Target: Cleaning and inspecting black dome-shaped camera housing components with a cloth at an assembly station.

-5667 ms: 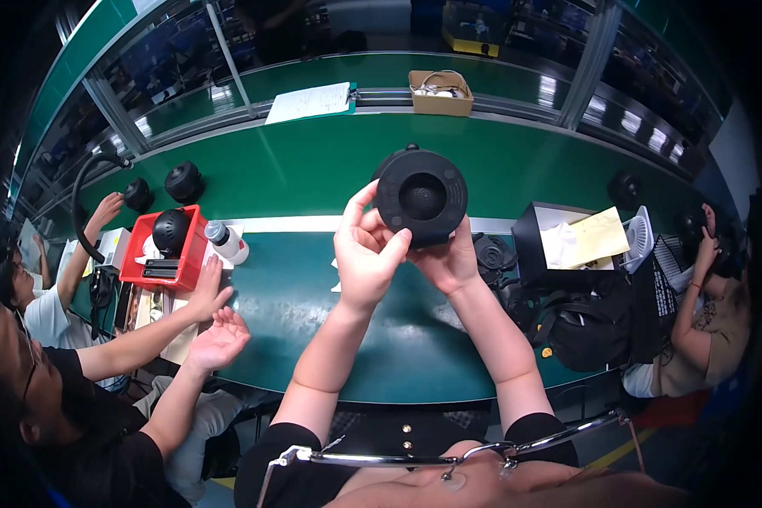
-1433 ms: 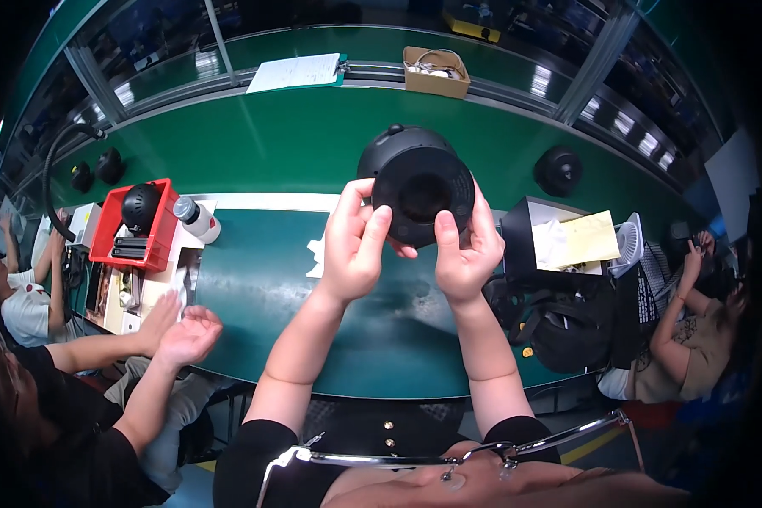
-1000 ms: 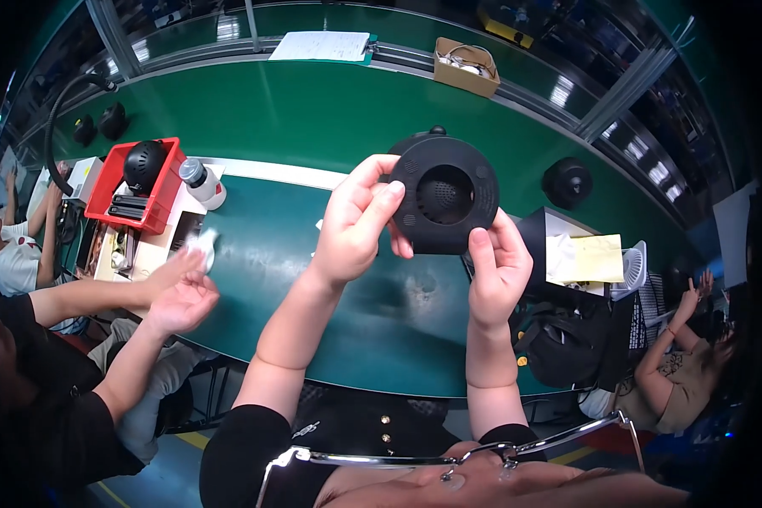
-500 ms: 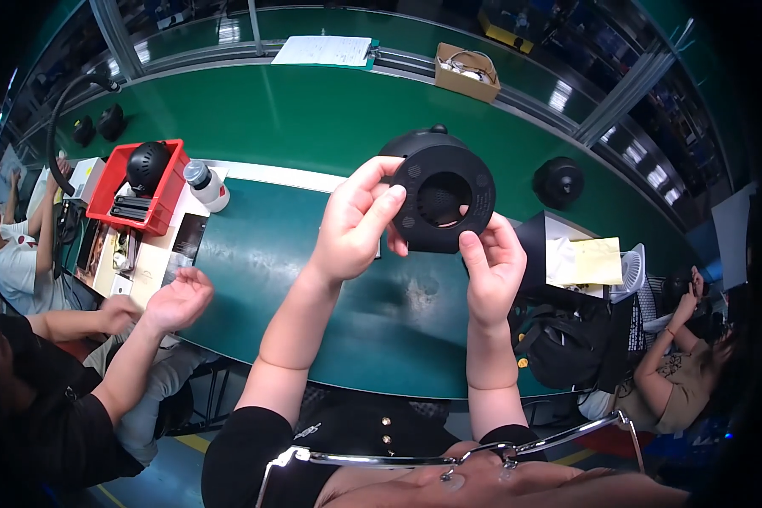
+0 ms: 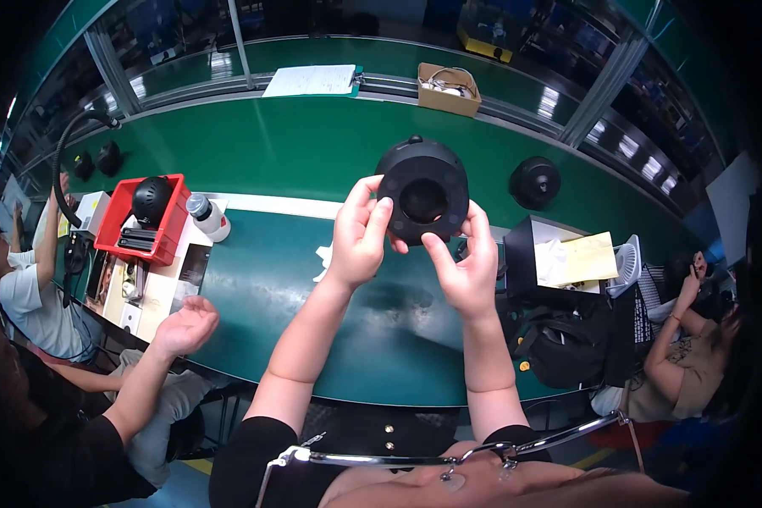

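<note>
Both of my hands are grasping the black device (image 5: 422,168), held up in the air over the table (image 5: 296,317), with its ring-shaped face and round opening turned toward my camera. The left hand (image 5: 358,241) grips its left side, thumb laid against the face and fingers wrapped behind. The right hand (image 5: 470,267) holds the lower right, its thumb at the bottom of the ring and its fingers along the side. A small knob (image 5: 415,138) shows at the top.

To the left I see a red crate (image 5: 176,224) with a black ball (image 5: 151,201) and dark bars (image 5: 135,240) in it, and just beside it a bottle (image 5: 209,218). A co-worker's hand (image 5: 190,326) is near the table's left edge, palm up. To my right stand a box (image 5: 521,262) with yellow paper (image 5: 591,256) on it, a white fan (image 5: 626,261) and a black bag (image 5: 563,347). On the green surface (image 5: 296,140) beyond, a round black unit (image 5: 535,183) sits on the right; farther back are a clipboard (image 5: 311,80) and a carton (image 5: 447,100).
</note>
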A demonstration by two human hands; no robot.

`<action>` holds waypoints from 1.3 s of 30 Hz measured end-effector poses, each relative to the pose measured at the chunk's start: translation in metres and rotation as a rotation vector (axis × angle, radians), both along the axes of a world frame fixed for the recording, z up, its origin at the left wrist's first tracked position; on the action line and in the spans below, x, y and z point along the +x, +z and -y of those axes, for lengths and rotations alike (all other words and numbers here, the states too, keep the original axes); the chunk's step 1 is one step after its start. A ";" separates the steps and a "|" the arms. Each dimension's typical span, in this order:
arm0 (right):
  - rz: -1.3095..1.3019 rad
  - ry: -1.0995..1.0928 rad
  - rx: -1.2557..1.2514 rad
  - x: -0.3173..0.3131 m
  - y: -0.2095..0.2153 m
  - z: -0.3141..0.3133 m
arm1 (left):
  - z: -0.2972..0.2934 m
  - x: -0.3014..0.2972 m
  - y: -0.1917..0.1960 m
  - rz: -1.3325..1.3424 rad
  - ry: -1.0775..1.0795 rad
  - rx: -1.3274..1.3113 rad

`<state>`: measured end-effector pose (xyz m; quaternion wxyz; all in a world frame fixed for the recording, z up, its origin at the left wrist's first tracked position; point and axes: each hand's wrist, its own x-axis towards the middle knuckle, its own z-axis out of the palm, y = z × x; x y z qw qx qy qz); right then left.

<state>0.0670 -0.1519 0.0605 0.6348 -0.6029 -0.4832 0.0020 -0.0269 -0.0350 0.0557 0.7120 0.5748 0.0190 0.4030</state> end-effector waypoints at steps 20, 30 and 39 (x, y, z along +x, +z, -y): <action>-0.627 0.229 -0.025 0.038 -0.019 -0.004 | -0.026 -0.009 0.004 -0.238 0.008 0.632; -1.121 0.961 0.052 0.065 -0.076 -0.030 | -0.036 -0.012 -0.006 -0.058 -0.131 0.089; -0.213 0.013 -0.025 0.084 -0.079 -0.121 | -0.105 0.043 -0.137 -0.058 0.922 0.083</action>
